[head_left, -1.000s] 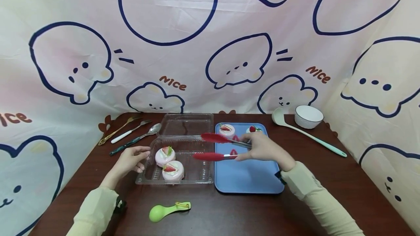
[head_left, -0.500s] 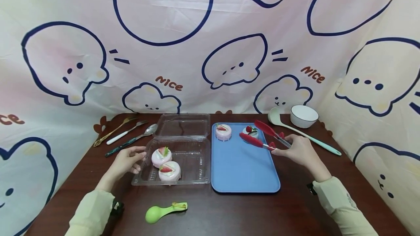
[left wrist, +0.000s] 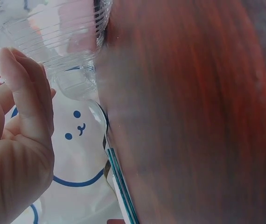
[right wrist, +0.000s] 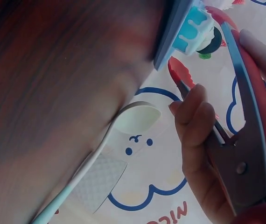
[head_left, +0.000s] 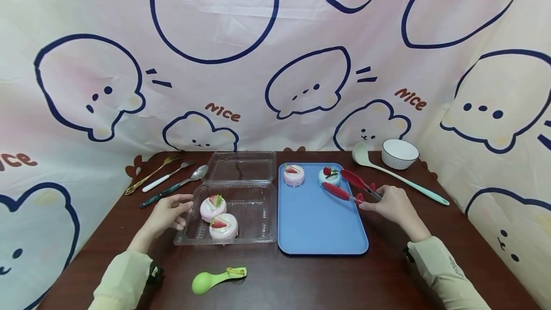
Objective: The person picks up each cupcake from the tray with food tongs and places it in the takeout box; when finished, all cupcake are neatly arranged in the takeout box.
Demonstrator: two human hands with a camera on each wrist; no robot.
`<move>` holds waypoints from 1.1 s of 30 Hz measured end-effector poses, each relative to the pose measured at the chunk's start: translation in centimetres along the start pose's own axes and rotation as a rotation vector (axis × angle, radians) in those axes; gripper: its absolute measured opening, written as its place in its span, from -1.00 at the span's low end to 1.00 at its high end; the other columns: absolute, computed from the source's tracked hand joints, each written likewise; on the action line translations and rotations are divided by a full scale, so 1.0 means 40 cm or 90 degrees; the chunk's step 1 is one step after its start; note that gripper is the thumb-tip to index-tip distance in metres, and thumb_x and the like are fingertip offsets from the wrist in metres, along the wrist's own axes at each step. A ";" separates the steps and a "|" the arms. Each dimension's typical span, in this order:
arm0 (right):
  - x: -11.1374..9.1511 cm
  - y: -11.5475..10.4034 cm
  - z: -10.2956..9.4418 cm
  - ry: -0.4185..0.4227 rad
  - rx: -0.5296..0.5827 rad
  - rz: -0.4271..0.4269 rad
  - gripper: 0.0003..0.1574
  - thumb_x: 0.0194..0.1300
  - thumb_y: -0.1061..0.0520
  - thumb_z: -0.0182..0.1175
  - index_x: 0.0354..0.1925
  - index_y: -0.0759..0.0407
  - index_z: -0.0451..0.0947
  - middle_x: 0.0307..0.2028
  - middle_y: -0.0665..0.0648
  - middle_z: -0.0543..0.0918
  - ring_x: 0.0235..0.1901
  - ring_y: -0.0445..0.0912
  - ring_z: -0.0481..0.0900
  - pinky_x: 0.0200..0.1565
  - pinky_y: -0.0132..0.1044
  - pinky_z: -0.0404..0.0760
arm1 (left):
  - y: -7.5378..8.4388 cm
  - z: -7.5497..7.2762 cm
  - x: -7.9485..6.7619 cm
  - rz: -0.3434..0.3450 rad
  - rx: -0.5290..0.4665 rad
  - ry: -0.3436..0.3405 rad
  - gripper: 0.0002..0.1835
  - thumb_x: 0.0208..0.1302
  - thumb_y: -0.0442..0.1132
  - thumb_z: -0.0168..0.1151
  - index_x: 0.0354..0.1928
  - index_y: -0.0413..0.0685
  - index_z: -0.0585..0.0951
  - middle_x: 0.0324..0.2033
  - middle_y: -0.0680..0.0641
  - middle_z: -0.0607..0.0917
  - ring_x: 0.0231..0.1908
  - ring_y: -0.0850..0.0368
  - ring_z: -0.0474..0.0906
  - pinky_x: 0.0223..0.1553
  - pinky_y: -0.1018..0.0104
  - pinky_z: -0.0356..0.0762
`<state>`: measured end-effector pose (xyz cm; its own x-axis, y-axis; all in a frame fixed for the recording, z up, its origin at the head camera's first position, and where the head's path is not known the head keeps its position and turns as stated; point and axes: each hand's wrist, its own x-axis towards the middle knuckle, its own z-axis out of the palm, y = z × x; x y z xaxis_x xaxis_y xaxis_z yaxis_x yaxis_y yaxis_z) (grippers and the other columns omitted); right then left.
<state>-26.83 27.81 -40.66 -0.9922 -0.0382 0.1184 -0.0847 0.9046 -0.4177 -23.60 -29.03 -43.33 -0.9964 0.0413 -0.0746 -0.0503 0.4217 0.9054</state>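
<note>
My right hand [head_left: 393, 203] grips red-tipped tongs [head_left: 337, 191]. Their arms are spread, and the tips are beside a small blue cake [head_left: 328, 179] topped with a berry, at the back right of a blue tray [head_left: 320, 224]. In the right wrist view the blue-glazed cake [right wrist: 192, 30] shows near the tips, apparently not squeezed. A pink strawberry cake [head_left: 293, 176] sits at the tray's back left. My left hand [head_left: 168, 214], fingers loosely bent, touches the left rim of a clear plastic box [head_left: 258, 214]. Inside are two pink strawberry cakes [head_left: 223, 227], side by side.
A green scoop [head_left: 211, 280] lies in front of the box. Behind my left hand lie a gold fork [head_left: 148, 176], a white-handled fork [head_left: 165, 177] and a spoon [head_left: 172, 188]. A mint ladle [head_left: 398, 176] and a white bowl [head_left: 400, 153] are at the back right.
My right hand has carried the tongs rightward from above the tray's middle to the blue cake, then slightly back toward me. The left hand has stayed at the box.
</note>
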 end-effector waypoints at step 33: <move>-0.004 -0.008 0.007 -0.027 0.008 -0.016 -0.08 -0.14 -0.31 0.35 -0.14 0.46 0.50 -0.73 0.04 0.44 -0.68 -0.11 0.33 -0.62 -0.32 0.35 | 0.017 0.002 -0.006 -0.002 -0.001 -0.006 -0.49 0.34 -0.21 0.01 0.22 -0.39 0.25 -0.37 -0.19 0.59 -0.69 0.14 0.52 -0.62 0.25 0.56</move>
<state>-26.65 27.39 -40.79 -0.9927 -0.0787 0.0910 -0.1103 0.8979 -0.4261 -23.40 -28.68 -42.72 -0.9955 0.0487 -0.0812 -0.0533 0.4207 0.9056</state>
